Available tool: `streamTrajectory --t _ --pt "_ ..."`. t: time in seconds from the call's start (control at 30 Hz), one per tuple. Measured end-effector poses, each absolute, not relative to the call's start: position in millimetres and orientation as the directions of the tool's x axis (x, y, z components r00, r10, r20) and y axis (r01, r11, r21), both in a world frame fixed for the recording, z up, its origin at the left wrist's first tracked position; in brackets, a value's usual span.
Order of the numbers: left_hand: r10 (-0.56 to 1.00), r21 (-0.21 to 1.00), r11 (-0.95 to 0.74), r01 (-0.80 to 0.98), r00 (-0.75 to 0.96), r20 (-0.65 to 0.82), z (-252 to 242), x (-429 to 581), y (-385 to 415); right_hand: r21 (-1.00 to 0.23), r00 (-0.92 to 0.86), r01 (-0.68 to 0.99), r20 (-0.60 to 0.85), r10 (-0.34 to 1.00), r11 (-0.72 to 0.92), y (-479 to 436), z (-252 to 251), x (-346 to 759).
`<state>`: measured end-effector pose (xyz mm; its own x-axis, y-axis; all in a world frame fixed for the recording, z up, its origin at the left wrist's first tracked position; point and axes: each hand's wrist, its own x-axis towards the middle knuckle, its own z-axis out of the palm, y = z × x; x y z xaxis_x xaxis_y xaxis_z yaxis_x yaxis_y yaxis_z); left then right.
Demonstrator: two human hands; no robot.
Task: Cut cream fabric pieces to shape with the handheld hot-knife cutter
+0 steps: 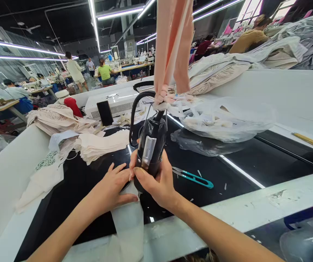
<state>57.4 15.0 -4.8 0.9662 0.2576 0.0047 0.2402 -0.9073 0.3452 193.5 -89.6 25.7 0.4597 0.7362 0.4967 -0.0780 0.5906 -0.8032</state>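
My right hand (159, 182) is wrapped around the body of a black corded power tool (152, 145) with a silver plate on its front. The tool stands roughly upright, and its working end is hidden by my hands. Pink fabric strips (173, 47) are tied at its top and run upward out of view. My left hand (117, 183) lies with fingers spread and thumb out, on a strip of pale, thin fabric (129, 222) beside the tool's base. The fabric hangs over the table's near edge. Teal thread snips (196, 178) lie right of my right hand.
Layered cream fabric pieces (102, 143) lie to the left, near a phone (105, 112) leaning on a white vented box (118, 103). A clear plastic bag of scraps (222, 120) sits behind on the right. A yellow pencil-like stick (310, 141) lies far right. Raised white sides (282, 87) border the black tabletop.
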Motion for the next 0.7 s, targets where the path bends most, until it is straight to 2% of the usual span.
streamTrajectory --t 0.1,0.3,0.5,0.6,0.7 --pt "0.245 0.305 -0.927 0.220 0.968 0.048 -9 54 14 -0.805 0.456 -0.067 0.501 0.736 0.590 -89 26 194" --pt "0.317 0.128 -0.948 0.290 0.884 0.343 -7 33 -25 -0.790 0.458 -0.094 0.506 0.731 0.606 -92 28 199" --pt "0.258 0.023 -0.964 0.265 0.911 0.321 -21 25 -61 -0.812 0.390 -0.051 0.519 0.760 0.581 -96 38 210" --pt "0.229 0.063 -0.973 0.220 0.922 0.312 -26 21 -52 -0.826 0.405 0.033 0.526 0.748 0.563 -99 45 215" --pt "0.136 0.136 -0.986 0.100 0.948 0.288 -22 14 -35 -0.818 0.397 0.079 0.550 0.735 0.569 -102 48 215"
